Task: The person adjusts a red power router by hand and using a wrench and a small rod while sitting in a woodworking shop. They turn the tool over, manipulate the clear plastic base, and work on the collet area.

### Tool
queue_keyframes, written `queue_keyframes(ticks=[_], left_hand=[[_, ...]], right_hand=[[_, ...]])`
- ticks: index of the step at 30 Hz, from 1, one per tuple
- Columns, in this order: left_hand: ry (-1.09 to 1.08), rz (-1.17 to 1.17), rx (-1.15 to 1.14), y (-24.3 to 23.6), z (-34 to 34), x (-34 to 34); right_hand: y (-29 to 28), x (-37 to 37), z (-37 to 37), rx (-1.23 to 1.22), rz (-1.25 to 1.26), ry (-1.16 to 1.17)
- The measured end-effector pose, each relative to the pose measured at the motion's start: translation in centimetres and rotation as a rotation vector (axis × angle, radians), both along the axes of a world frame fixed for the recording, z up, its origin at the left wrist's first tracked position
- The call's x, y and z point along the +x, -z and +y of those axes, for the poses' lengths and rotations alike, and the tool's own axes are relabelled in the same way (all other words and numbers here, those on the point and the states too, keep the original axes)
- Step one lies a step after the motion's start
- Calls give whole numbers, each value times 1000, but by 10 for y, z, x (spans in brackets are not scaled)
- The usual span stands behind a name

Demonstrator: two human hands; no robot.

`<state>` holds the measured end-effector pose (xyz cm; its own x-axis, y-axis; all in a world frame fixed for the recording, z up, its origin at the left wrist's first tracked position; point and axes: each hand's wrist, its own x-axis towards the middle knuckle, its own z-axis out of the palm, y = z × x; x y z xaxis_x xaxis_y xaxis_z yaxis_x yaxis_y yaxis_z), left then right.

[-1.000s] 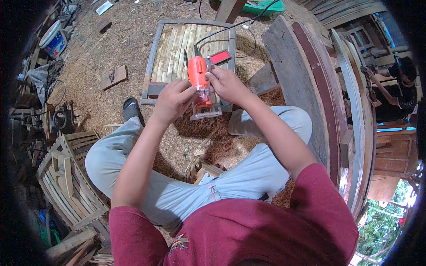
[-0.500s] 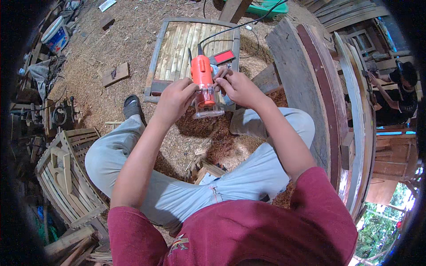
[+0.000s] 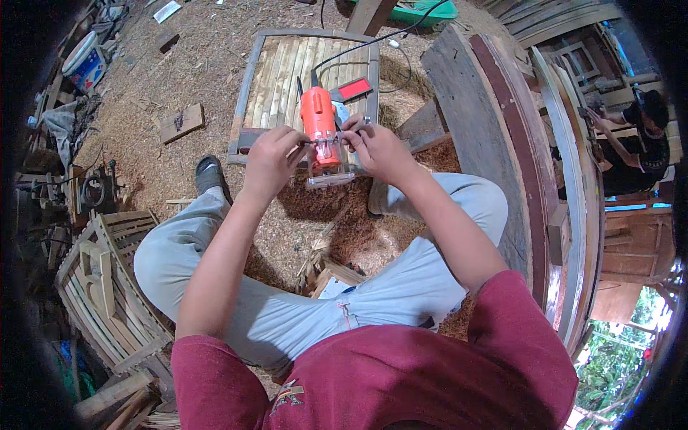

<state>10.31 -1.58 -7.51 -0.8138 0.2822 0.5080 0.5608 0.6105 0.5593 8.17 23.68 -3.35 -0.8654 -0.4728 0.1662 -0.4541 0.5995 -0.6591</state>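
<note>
An orange trim router [image 3: 317,118] with a clear plastic base lies on a slatted wooden panel [image 3: 283,75], its base end toward me. My left hand [image 3: 274,159] is closed at the left side of the router's clear base, with a thin dark piece at its fingertips. On the opposite side, the fingers of my right hand [image 3: 383,152] pinch near the base's clamp. A small metal part shows above the right fingers; I cannot make out what it is. From the router's top, a black cord [image 3: 373,39] runs off to the far right.
A red-faced flat object [image 3: 352,89] lies on the panel beside the router. Thick planks [image 3: 473,136] stand along my right, with another person [image 3: 641,143] beyond. A wood block [image 3: 182,123] lies on the shavings at left, and a slatted wooden piece [image 3: 107,287] stands near my left knee.
The view has shifted slightly, so the router and panel appear a little farther left. Both hands stay at the sides of the router's base, with small finger movements.
</note>
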Motion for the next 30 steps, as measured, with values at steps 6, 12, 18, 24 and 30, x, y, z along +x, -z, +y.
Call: queue_keyframes(ticks=[6,12,18,24,30], left_hand=[[-167,-446,316,-4,13,10],[-189,-330,295,6,11,13],[-175,-224,215,8,15,13],[-175,-175,204,9,18,13],[-137,-44,87,5,17,8]], right_hand=[[2,5,1,-25,-7,-47],[5,21,-8,-11,126,-41],[16,26,-9,-39,220,-25],[20,25,-7,-30,261,-115],[16,19,-9,41,265,-136]])
